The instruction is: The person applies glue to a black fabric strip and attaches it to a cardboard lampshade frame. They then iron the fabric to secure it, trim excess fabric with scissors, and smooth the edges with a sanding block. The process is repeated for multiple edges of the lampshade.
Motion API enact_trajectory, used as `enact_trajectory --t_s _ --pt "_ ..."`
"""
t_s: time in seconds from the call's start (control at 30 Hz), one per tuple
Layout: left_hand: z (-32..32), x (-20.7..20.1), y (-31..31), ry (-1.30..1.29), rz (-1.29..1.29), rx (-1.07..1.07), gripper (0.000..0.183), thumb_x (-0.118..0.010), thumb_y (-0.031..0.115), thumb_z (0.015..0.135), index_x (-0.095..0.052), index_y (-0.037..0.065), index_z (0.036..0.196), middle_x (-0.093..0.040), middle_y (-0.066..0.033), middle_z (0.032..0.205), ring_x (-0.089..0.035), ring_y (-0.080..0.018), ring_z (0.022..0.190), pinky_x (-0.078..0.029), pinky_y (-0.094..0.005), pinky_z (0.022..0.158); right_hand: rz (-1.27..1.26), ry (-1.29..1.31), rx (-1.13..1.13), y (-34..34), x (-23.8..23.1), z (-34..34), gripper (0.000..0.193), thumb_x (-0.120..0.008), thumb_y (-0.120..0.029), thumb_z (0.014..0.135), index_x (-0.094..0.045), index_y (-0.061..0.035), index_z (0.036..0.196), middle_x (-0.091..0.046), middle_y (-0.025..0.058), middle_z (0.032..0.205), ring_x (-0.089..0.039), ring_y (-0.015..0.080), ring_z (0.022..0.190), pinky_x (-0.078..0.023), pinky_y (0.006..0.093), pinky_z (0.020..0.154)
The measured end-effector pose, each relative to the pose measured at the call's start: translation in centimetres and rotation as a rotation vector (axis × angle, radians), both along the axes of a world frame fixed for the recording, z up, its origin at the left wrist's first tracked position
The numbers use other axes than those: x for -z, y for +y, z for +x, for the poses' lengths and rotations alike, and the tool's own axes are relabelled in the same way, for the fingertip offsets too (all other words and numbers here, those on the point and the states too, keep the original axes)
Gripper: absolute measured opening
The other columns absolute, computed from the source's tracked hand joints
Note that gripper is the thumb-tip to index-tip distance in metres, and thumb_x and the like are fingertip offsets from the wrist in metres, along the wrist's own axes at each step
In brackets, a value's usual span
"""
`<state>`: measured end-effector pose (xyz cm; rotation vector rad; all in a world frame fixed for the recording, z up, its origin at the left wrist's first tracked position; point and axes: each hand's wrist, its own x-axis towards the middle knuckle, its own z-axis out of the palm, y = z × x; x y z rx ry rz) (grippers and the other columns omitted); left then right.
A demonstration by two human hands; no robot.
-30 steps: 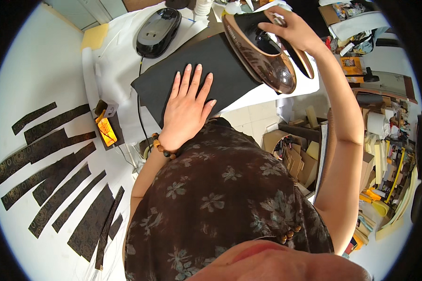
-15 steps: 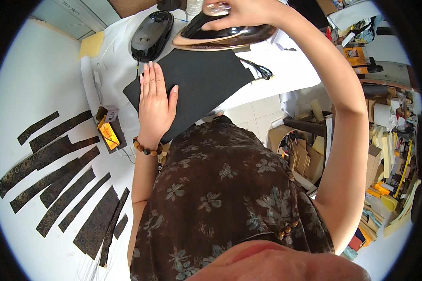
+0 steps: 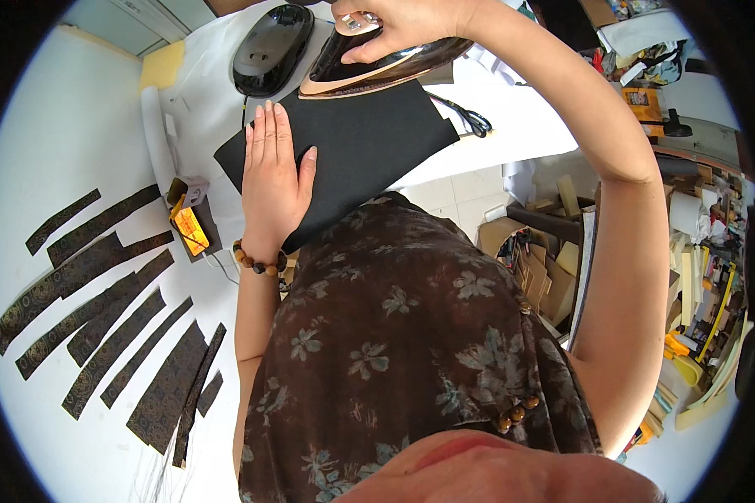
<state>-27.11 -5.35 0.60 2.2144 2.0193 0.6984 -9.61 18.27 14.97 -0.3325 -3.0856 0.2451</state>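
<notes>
A black sheet (image 3: 356,151), perhaps fabric or felt, lies across the white table in front of me. My left hand (image 3: 274,180) rests flat on its left part, fingers stretched out and side by side. Around the handle of a dark clothes iron (image 3: 394,71) with a copper-coloured rim, my right hand (image 3: 411,29) is closed. The iron is over the sheet's far edge, its pointed end toward the left. Its soleplate is hidden from here. Left of the iron stands a glossy black oval iron base (image 3: 273,50).
Several dark patterned fabric strips (image 3: 134,335) hang on the white wall at left. Beside the table's left side is a small box with an orange label (image 3: 190,226). A coiled black cord (image 3: 476,123) lies right of the sheet. Cardboard pieces (image 3: 545,268) and clutter fill the right.
My right hand has drawn the iron a little leftward along the sheet's far edge. The left hand remains flat on the sheet. The whole view has shifted slightly.
</notes>
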Motion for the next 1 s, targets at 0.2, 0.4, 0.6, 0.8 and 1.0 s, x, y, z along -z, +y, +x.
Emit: enact_trajectory --t_s 0.2,0.4,0.6,0.8,1.0 --pt "0.0 0.0 0.0 0.052 -0.017 0.006 0.060 -0.052 0.030 0.101 -0.039 -0.007 0.146 -0.036 -0.0277 0.153 -0.032 -0.0406 0.145 -0.022 -0.0482 0.120 0.025 0.024 -0.016 0.0 0.1 0.0 0.046 -0.074 -0.049 0.075 -0.058 -0.0049 0.070 -0.062 0.0201 0.065 -0.064 0.0410 0.069 -0.050 0.0490 0.065" --pt "0.0 -0.2 0.0 0.057 -0.008 0.007 0.060 -0.052 0.031 0.101 -0.039 -0.007 0.146 -0.036 -0.0272 0.153 -0.032 -0.0410 0.144 -0.023 -0.0480 0.119 -0.005 0.031 -0.018 0.1 0.0 -0.1 0.046 -0.074 -0.047 0.074 -0.058 -0.0038 0.068 -0.062 0.0198 0.065 -0.064 0.0405 0.070 -0.050 0.0490 0.064" --pt "0.2 -0.2 0.1 0.090 -0.014 -0.008 0.062 -0.054 0.032 0.100 -0.039 -0.007 0.146 -0.036 -0.0269 0.153 -0.032 -0.0411 0.144 -0.025 -0.0482 0.119 -0.033 0.051 -0.030 0.2 -0.1 0.4 0.047 -0.074 -0.047 0.075 -0.059 -0.0029 0.069 -0.062 0.0203 0.065 -0.064 0.0407 0.068 -0.050 0.0488 0.062" --pt "0.3 -0.2 0.2 0.112 -0.019 -0.006 0.061 -0.054 0.031 0.099 -0.040 -0.006 0.146 -0.036 -0.0266 0.153 -0.032 -0.0406 0.144 -0.026 -0.0483 0.118 -0.054 0.077 -0.053 0.4 0.0 2.1 0.045 -0.076 -0.044 0.075 -0.059 -0.0033 0.071 -0.060 0.0200 0.063 -0.062 0.0417 0.067 -0.048 0.0488 0.064" --pt "0.4 0.0 0.1 0.144 -0.008 -0.014 0.062 -0.055 0.030 0.099 -0.038 -0.005 0.147 -0.035 -0.0258 0.153 -0.033 -0.0405 0.143 -0.027 -0.0479 0.118 -0.052 0.059 -0.044 -0.2 -0.2 2.6 0.042 -0.075 -0.043 0.074 -0.062 -0.0041 0.072 -0.061 0.0202 0.065 -0.063 0.0416 0.069 -0.049 0.0489 0.064"
